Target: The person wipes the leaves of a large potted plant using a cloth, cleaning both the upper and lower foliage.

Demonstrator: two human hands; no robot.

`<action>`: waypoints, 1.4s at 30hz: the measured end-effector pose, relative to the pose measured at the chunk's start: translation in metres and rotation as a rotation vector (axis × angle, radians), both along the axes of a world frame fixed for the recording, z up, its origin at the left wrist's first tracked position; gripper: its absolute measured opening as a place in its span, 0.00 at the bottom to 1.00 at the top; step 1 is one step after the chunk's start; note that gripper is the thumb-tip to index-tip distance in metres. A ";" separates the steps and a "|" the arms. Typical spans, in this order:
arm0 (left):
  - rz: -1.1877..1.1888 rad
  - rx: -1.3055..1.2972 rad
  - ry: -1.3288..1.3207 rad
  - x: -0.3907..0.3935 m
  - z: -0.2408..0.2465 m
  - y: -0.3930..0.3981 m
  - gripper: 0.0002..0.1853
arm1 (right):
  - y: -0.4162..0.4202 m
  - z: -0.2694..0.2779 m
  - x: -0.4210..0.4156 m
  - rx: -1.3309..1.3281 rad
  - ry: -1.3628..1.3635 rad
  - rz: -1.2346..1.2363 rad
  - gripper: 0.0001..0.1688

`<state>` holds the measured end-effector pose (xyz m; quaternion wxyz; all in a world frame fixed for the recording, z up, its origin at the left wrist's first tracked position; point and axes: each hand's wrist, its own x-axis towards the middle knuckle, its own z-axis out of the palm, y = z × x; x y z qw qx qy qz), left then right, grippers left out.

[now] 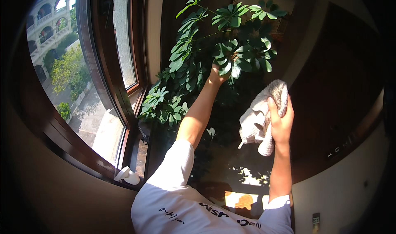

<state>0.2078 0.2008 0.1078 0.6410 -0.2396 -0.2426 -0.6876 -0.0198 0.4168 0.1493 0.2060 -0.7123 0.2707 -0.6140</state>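
Note:
A leafy green umbrella plant (schefflera) [188,60] rises before me beside the window. My left hand [219,73] reaches in among its glossy upper leaves, touching a leaf cluster [232,56]. Those leaves cover most of the fingers, so their grip cannot be made out. Lower and to the right, my right hand [282,122] grips a bunched, pale, fluffy cloth [255,113], with the thumb on its near side. The cloth hangs in folds, apart from the plant's leaves.
On the left stands a dark-framed window [106,79], overlooking a paved yard and an arched building. A white object [128,175] sits on its sill. A dark door [334,88] bearing characters is at right. Sunlit patches lie on the floor [241,200].

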 end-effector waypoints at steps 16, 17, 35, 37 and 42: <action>0.117 0.028 -0.057 -0.014 0.005 0.004 0.34 | -0.170 0.020 0.100 -0.226 0.660 -0.229 0.28; 0.067 -0.052 -0.035 -0.009 0.003 -0.009 0.35 | -0.164 0.019 0.098 -0.231 0.656 -0.245 0.28; 0.327 0.142 -0.361 -0.023 -0.004 0.032 0.24 | -0.100 0.072 0.025 -0.196 0.556 -0.140 0.21; 0.061 0.120 -0.353 -0.013 -0.018 0.020 0.24 | -0.139 0.063 0.055 -0.165 0.598 -0.222 0.25; 0.273 0.224 -0.419 -0.033 -0.012 0.038 0.25 | -0.171 -0.005 0.087 -0.393 0.763 -0.272 0.28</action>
